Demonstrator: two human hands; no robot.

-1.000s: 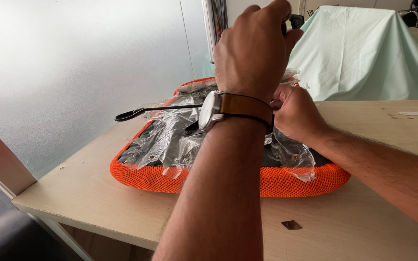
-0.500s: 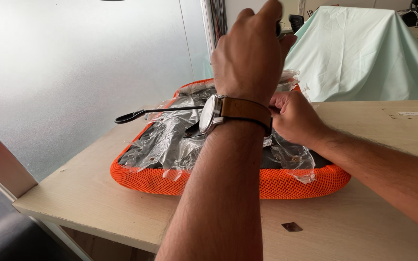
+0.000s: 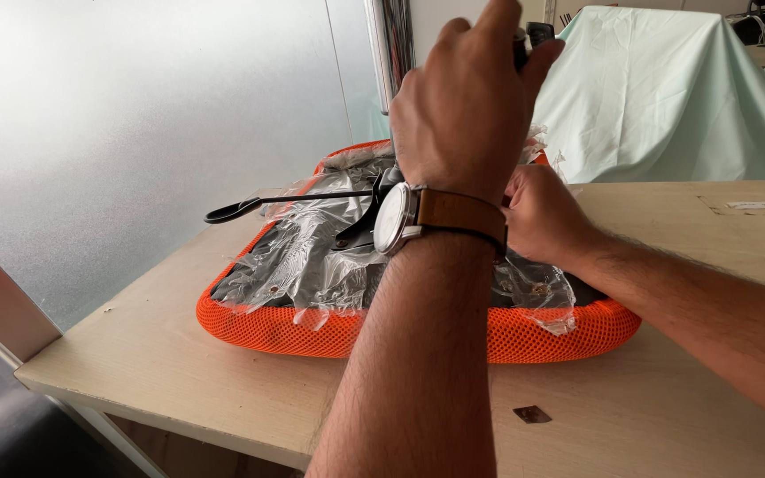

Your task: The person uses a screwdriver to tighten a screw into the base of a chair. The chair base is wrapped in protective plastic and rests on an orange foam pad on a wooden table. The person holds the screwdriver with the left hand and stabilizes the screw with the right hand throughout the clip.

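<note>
An orange mesh seat cushion [image 3: 524, 335] lies upside down on the wooden table [image 3: 223, 354], its dark underside covered in crinkled clear plastic wrap [image 3: 312, 257]. A black lever [image 3: 250, 208] sticks out to the left. My left hand [image 3: 467, 97], with a brown-strapped watch [image 3: 427, 217] on the wrist, is raised above the cushion and closed around a small black part [image 3: 537, 40]. My right hand [image 3: 542, 217] rests low on the cushion's right side, fingers pinched at the plastic; what it grips is hidden behind my left forearm.
A frosted glass wall [image 3: 135, 115] stands at the left, with a metal post [image 3: 391, 53]. Pale green cloth [image 3: 666, 88] drapes over furniture at the back right. A small dark scrap [image 3: 531, 413] lies near the table's front edge. A white label [image 3: 754, 205] sits far right.
My left hand has risen slightly and shifted a little left above the cushion. My right hand has stayed at the plastic.
</note>
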